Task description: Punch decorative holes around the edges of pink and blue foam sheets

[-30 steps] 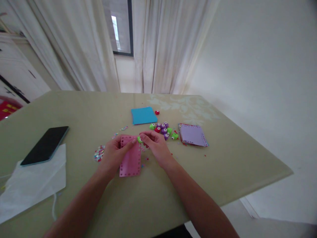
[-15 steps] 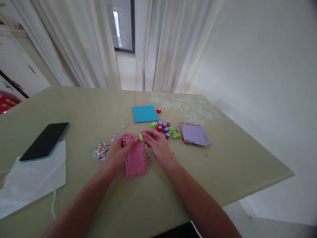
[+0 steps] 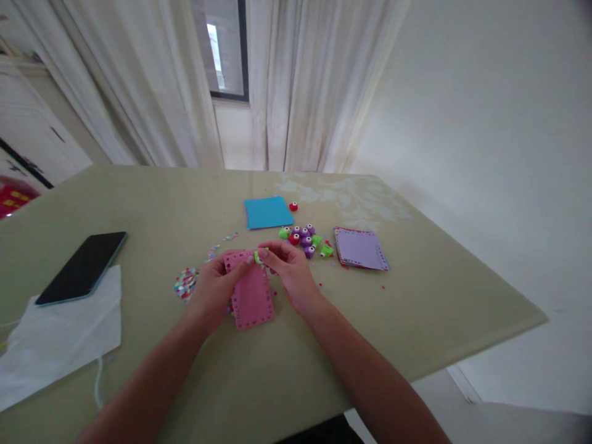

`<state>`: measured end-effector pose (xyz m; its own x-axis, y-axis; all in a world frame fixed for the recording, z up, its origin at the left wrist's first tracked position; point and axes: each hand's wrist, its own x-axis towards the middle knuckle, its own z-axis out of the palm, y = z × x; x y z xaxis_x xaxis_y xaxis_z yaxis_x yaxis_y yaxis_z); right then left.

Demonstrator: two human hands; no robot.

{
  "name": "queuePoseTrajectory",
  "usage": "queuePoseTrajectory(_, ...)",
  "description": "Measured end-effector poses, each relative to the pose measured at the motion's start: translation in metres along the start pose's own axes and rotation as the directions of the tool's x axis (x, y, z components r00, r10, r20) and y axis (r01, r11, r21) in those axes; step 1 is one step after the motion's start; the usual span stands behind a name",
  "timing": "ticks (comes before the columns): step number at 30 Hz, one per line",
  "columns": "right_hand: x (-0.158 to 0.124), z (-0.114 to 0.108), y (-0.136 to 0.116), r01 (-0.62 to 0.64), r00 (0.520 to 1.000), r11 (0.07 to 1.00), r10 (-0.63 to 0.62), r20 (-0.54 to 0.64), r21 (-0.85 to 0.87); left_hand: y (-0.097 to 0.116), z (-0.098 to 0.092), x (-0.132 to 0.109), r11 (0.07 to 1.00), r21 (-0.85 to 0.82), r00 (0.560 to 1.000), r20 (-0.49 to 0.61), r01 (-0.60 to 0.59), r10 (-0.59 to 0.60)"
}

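Note:
A pink card (image 3: 252, 299) with small holes along its edges is pinched in my left hand (image 3: 215, 283), thumb on top near the upper end. At the card's upper right corner sits a small green craft punch (image 3: 258, 257) with an eye on it. My right hand (image 3: 290, 271) closes its thumb and fingers round this punch; the fingers partly hide it. Just beyond my right hand lies a cluster of green, red and purple punches (image 3: 306, 240). Punched paper bits (image 3: 185, 283) are heaped left of my left hand.
Blue cards (image 3: 269, 213) lie farther back, beside a lone red punch (image 3: 293, 206). A stack of hole-edged cards (image 3: 362, 250), lilac on top, is at right. On the left a phone (image 3: 83, 268) rests partly on white paper (image 3: 92, 324), near a white cable (image 3: 98, 382).
The whole view has shifted slightly. Both hands keep their hold on the pink card and the green punch at its corner, with only a slight change in the card's tilt.

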<state>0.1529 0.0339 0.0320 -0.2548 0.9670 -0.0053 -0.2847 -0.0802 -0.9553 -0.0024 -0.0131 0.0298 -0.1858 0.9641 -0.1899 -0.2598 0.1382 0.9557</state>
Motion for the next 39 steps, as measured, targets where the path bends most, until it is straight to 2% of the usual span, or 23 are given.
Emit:
queuePoseTrajectory(15,0.005,-0.004,0.008,-0.010,0.995,1.000,0.009,-0.098,-0.007,0.002,0.009,-0.003,0.999,0.017,0.999,-0.034,0.037,-0.036)
queuePoseTrajectory(20,0.005,-0.004,0.010,0.015,0.998,0.999,-0.018,-0.061,-0.053,0.004,0.012,-0.005,1.000,-0.020,1.000,0.003,0.017,-0.017)
queuePoseTrajectory(26,0.003,-0.001,0.010,0.020,0.999,0.995,-0.022,-0.025,-0.097,0.006,0.014,-0.009,0.999,-0.005,0.999,-0.024,0.041,-0.042)
queuePoseTrajectory(31,0.003,0.000,0.006,0.031,0.999,0.998,-0.032,-0.027,-0.050,0.008,0.015,-0.011,1.000,-0.017,0.999,0.047,0.026,-0.026)
queuePoseTrajectory(39,0.003,0.000,0.011,0.036,0.999,0.999,-0.036,-0.017,-0.027,0.006,0.010,-0.007,0.996,-0.057,0.997,0.035,0.071,-0.069)
